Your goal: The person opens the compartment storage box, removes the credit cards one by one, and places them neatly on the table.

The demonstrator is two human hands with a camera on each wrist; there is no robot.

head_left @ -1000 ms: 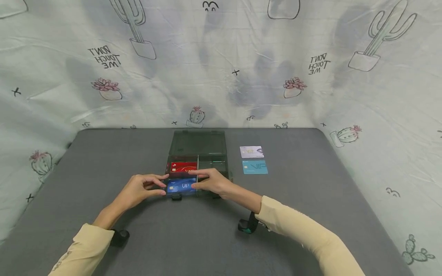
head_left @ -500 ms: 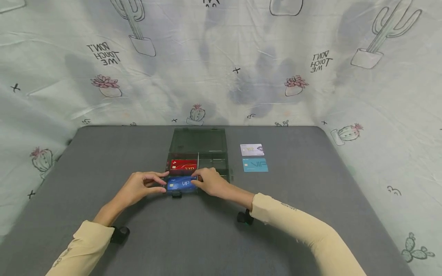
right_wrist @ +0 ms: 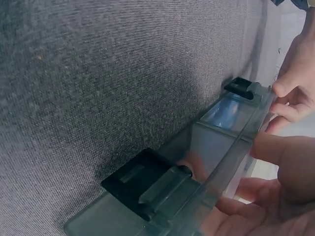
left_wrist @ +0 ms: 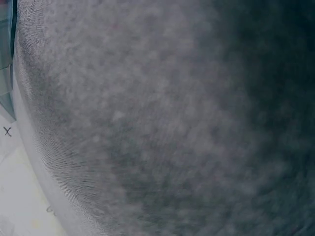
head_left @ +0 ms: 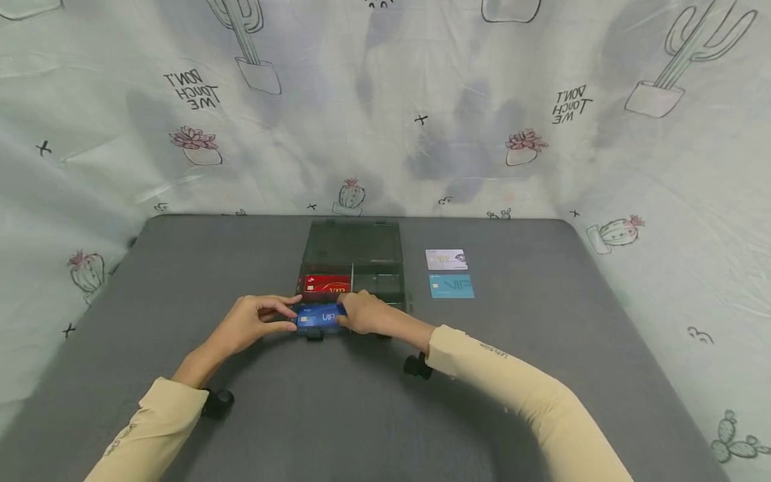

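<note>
A dark translucent plastic compartment box (head_left: pixel 352 242) lies with its lid folded back. A red VIP card (head_left: pixel 325 283) sits in its back left compartment. A blue VIP card (head_left: pixel 316 316) lies at the front left compartment and shows bluish through the front wall in the right wrist view. My left hand (head_left: pixel 249 321) grips the box's left end with thumb and fingers. My right hand (head_left: pixel 364 312) pinches the blue card's right end near the divider; its fingers partly cover that end. The right wrist view shows my right hand (right_wrist: pixel 275 187) over the box and a black latch (right_wrist: pixel 145 182).
A white-purple VIP card (head_left: pixel 446 260) and a light blue VIP card (head_left: pixel 452 286) lie to the right of the box on the grey table (head_left: pixel 337 428). A cactus-print curtain (head_left: pixel 385 114) hangs behind. The left wrist view shows mostly blurred table.
My right hand's fingers have drawn in from a spread pose to the blue card's right end. The left hand stays at the box's left end. The head view has shifted slightly.
</note>
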